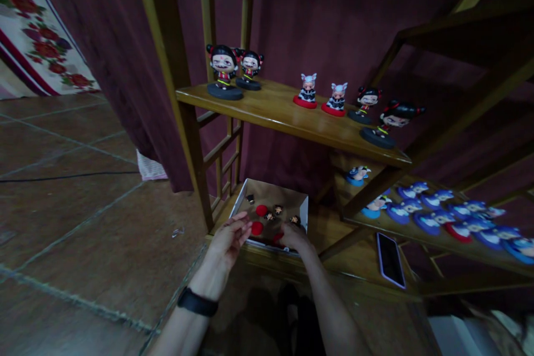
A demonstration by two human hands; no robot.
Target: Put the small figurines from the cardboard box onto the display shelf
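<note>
Over the shallow box (pixel 287 192) on the low shelf, my left hand (pixel 229 240) holds a red round base (pixel 257 228) at its fingertips, fingers and thumb drawn together. My right hand (pixel 295 236) reaches into the box's near right part, beside another red base (pixel 277 237). Its fingertips are partly hidden, so its grip on that base is unclear. A further red base (pixel 261 210) lies in the box. Around it are small dark-haired figurine pieces, among them one piece (pixel 269 216) in the middle and another (pixel 294 219) by my right hand.
Above the box, a wooden shelf (pixel 271 103) carries several figurines, including a black-haired one (pixel 223 67) and a white-haired one (pixel 307 88). Blue-based figurines (pixel 434 219) fill the right shelf. A phone (pixel 391 260) lies on the lower board. A wooden post (pixel 167 55) stands left.
</note>
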